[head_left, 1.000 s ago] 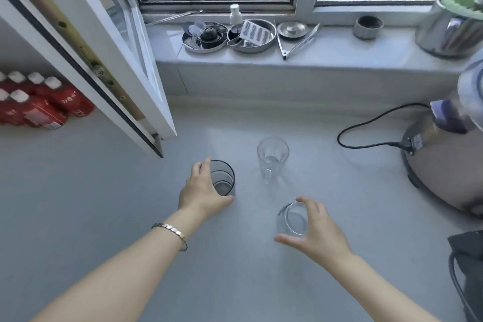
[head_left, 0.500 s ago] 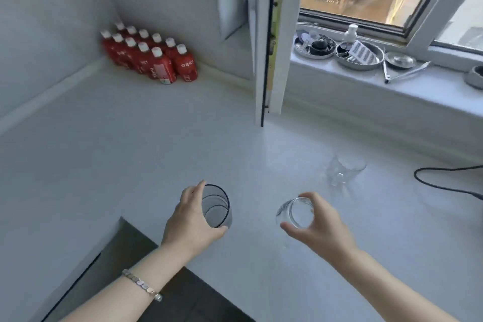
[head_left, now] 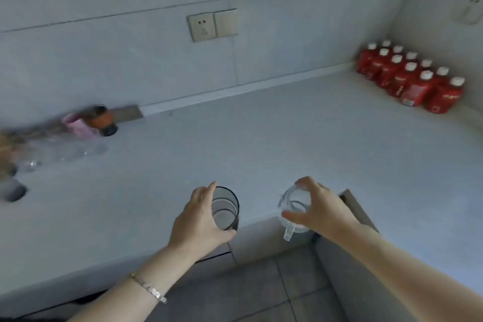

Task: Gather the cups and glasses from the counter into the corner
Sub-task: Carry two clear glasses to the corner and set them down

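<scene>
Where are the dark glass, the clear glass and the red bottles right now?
dark glass [head_left: 225, 208]: head view, inner wall below rim.
clear glass [head_left: 294, 206]: head view, side wall between the fingers.
red bottles [head_left: 415, 91]: head view, label of a front bottle.

Smoked glass [head_left: 225, 208] (glossy), matt counter [head_left: 261, 144]

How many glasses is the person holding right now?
2: a dark glass in the left hand, a clear glass in the right hand. Blurred glassware far left is uncountable.
</scene>
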### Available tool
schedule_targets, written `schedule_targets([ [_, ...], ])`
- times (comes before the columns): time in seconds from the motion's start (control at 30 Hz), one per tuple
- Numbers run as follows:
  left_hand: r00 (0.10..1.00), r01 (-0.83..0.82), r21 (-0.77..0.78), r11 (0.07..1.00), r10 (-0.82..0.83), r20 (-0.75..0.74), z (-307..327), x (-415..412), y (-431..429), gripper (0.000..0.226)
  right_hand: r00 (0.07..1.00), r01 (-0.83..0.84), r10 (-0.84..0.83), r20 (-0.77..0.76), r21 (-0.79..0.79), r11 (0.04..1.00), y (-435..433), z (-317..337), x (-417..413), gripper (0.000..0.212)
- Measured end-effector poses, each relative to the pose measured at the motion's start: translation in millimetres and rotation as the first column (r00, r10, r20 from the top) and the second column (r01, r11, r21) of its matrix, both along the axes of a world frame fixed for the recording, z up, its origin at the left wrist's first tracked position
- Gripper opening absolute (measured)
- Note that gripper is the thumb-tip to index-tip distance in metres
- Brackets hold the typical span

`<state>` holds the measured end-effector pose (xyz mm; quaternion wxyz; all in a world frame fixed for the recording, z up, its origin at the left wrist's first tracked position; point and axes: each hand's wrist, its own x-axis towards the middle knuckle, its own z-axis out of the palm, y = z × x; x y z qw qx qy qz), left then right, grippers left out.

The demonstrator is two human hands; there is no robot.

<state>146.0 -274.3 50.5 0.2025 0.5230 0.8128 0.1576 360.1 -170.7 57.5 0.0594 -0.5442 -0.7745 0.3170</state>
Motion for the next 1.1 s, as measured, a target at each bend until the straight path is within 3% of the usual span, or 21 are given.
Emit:
schedule_targets([
  [0.23,0.945,-0.327,-0.005,0.945,0.327,-0.024,8.4,-161.0,-86.3,0.104,0.962,-0.272,0.272,-0.007,0.007,0.962,-15.1,8.2,-196.5,0.066],
  [0.5,0.861,-0.508,-0.049,0.860,0.505,-0.065,-0.1,-295.9,-103.9,0.104,0.891,-0.455,0.455,-0.003,-0.003,0.891,-4.4,-3.8,-352.7,0.066],
  [0.93,0.836,-0.545,-0.106,0.832,0.529,-0.144,-22.9,-483.5,-61.7,0.093,0.807,-0.589,0.591,0.001,-0.070,0.805,23.4,-36.7,-531.0,0.069],
  [1.1,0.893,-0.398,-0.152,0.905,0.343,-0.293,-35.9,-549.0,-42.0,0.098,0.834,-0.546,0.551,0.032,-0.088,0.833,12.7,-52.2,-569.2,0.068],
])
